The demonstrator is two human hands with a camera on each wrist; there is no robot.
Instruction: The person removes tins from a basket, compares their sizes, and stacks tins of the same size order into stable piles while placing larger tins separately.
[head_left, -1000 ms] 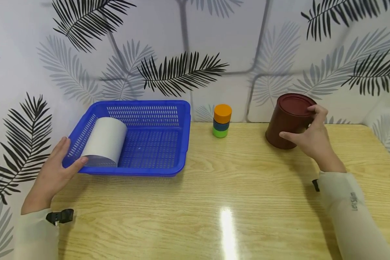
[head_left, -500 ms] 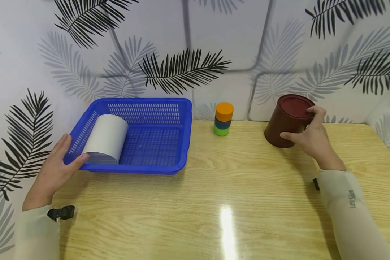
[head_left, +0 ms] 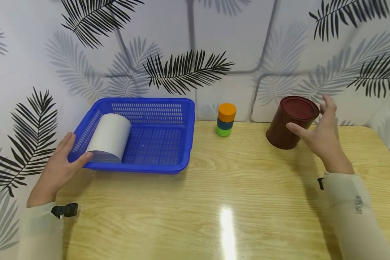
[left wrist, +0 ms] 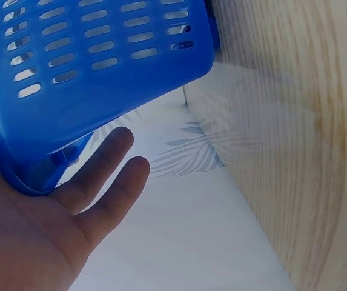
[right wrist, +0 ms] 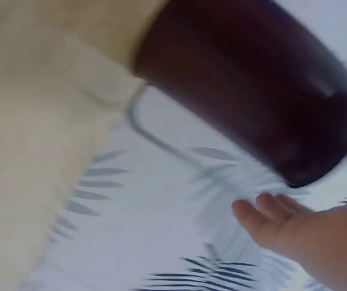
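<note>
In the head view, my left hand (head_left: 59,168) is at the near left corner of a blue plastic basket (head_left: 149,168), thumb over the rim and fingers along the outside. The left wrist view shows two fingers (left wrist: 115,191) stretched out straight, and the basket wall (left wrist: 100,91) resting by the palm. A white cylinder (head_left: 111,135) lies on its side in the basket's left part. To the right, a dark brown-red canister with a lid (head_left: 287,126) stands upright. Beside it my right hand (head_left: 325,135) is spread, its fingers (right wrist: 264,221) apart from the canister (right wrist: 252,85).
A small stack of orange, dark blue and green round pieces (head_left: 225,121) stands between basket and canister, near the wall. The wood-grain table (head_left: 195,209) ends at the leaf-patterned wall (head_left: 227,36) behind.
My right hand has let go of the canister: its fingers have lifted off the lid's edge and moved right. The left hand stays at the basket corner. The view has shifted slightly.
</note>
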